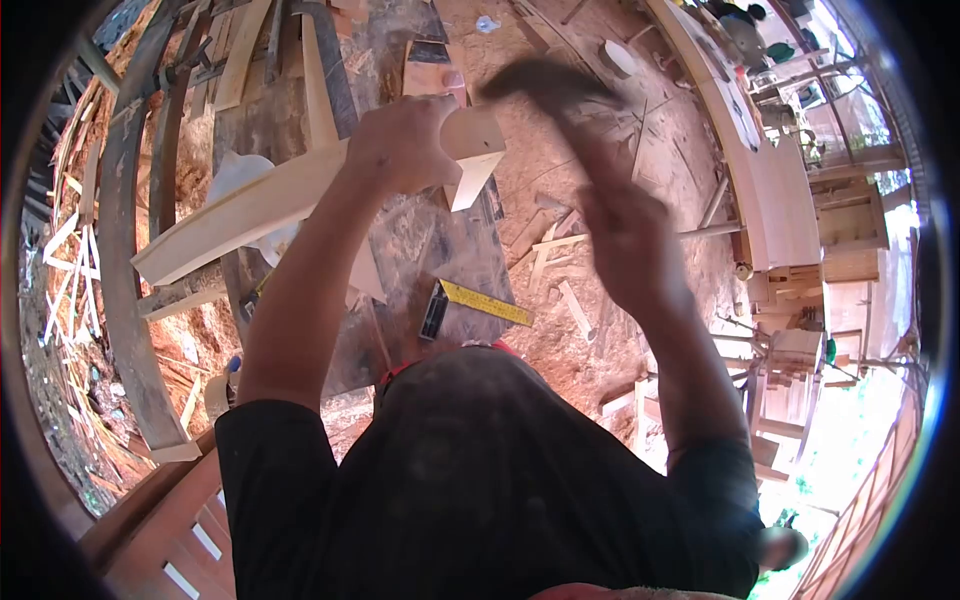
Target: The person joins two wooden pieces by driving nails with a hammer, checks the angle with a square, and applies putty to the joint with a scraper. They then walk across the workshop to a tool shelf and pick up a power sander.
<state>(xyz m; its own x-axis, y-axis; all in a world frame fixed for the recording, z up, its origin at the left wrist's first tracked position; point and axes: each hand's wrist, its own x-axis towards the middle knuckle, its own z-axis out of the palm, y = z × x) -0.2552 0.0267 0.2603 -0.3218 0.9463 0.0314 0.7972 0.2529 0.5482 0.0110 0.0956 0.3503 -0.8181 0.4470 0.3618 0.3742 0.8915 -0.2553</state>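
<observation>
My right hand (635,245) is wrapped round the handle of a hammer (580,135), raised in the air to the right. Motion blurs its dark head. My left hand (405,145) grips a long pale wooden board (245,205) near its right end, with the fingers over the far side partly hidden. The board lies at a slant across the workbench (455,245), and a block-like end (472,145) shows just right of this hand. Nearer my body, a try square (485,303) with a yellow marked blade and dark stock rests on the bench.
Long planks (245,55) lie at the far left of the bench. Behind the board is a whitish plastic bag (240,175). Wood scraps (575,310) and sawdust cover the ground. Wooden furniture parts (795,350) stand at the right, beside a long beam (765,190).
</observation>
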